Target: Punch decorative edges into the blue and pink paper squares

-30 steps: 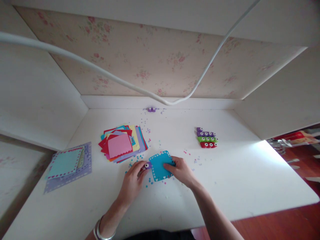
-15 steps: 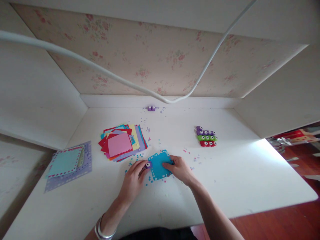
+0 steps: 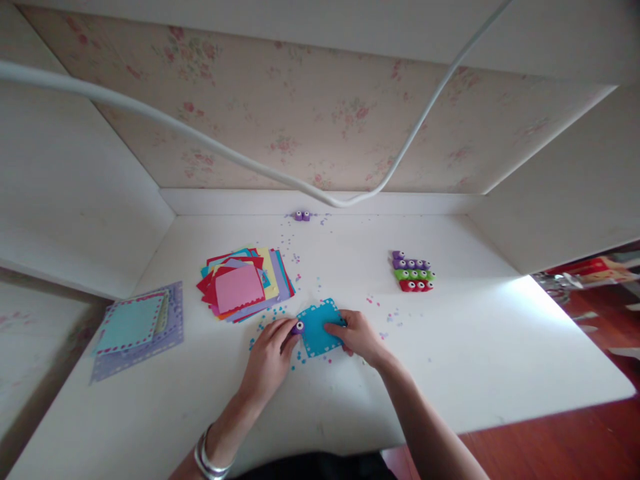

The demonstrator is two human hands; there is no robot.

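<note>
A blue square of paper [image 3: 320, 328] with small shapes punched along its edges is in front of me, tilted a little. My left hand [image 3: 270, 348] grips a small purple craft punch [image 3: 298, 327] with a white round button, set at the paper's left edge. The fingers of my right hand [image 3: 361, 336] pinch the paper's right side, thumb on top. Blue punched bits [image 3: 273, 316] lie scattered around the left hand.
A stack of coloured papers [image 3: 240, 289] lies at left centre, punched sheets [image 3: 131, 325] farther left. Rows of purple, green and red punches [image 3: 414, 274] stand at right; two purple punches [image 3: 303, 216] sit by the back wall. A white cable [image 3: 280, 177] hangs across the view.
The purple punch and my left hand have shifted very slightly up and right along the paper's left edge. My right hand still pinches the paper.
</note>
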